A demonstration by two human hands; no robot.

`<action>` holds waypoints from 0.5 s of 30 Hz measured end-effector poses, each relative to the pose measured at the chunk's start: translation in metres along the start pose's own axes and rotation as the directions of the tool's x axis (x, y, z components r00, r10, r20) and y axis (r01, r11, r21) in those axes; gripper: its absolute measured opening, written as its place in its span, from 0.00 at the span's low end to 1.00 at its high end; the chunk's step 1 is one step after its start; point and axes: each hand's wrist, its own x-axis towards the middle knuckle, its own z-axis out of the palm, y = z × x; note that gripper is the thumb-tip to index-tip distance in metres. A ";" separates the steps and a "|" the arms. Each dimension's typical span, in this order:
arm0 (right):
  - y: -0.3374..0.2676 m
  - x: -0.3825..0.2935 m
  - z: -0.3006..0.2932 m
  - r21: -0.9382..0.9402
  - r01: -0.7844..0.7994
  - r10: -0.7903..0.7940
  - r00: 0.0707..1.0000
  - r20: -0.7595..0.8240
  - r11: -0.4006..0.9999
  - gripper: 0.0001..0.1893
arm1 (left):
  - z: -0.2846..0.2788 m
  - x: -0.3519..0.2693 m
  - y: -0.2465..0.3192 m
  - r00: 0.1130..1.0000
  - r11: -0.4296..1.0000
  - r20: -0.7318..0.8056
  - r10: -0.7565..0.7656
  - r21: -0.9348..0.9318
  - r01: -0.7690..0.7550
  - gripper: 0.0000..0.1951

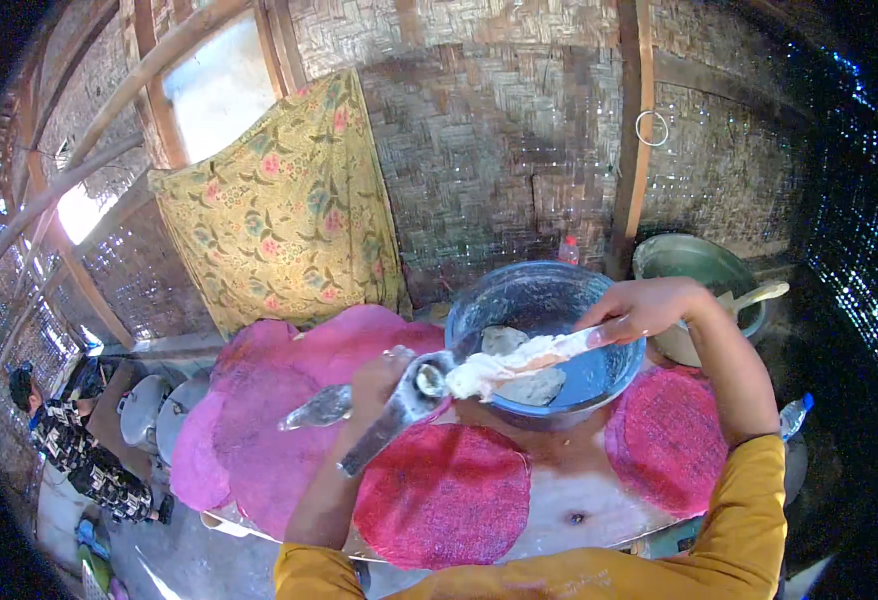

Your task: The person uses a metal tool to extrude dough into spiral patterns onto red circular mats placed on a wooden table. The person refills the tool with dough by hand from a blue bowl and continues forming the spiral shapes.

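My left hand (379,379) grips a metal hand press (379,439), whose round open barrel faces up and holds something pale. My right hand (645,307) is closed around a stick-like tool (585,339) thickly coated in white dough (521,364). The dough-covered end reaches the mouth of the press barrel. Below the tool stands a blue plastic basin (476,296), its inner wall smeared white. Two pale lumps of dough (533,388) lie inside it. A round red mat (443,495) rests on the table just below the press.
Overlapping pink round mats (274,427) cover the table's left side; another red mat (668,442) lies right. A green tub (686,262) with a handled tool stands behind my right arm. A plastic bottle (793,416) is at far right. A person (86,450) sits at far left near metal pots (146,412).
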 end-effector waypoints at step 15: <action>-0.127 0.039 0.138 -0.797 -0.223 -0.348 0.810 -0.472 0.561 0.18 | -0.025 -0.044 -0.029 0.940 0.958 0.247 -0.237 -0.101 0.268 0.16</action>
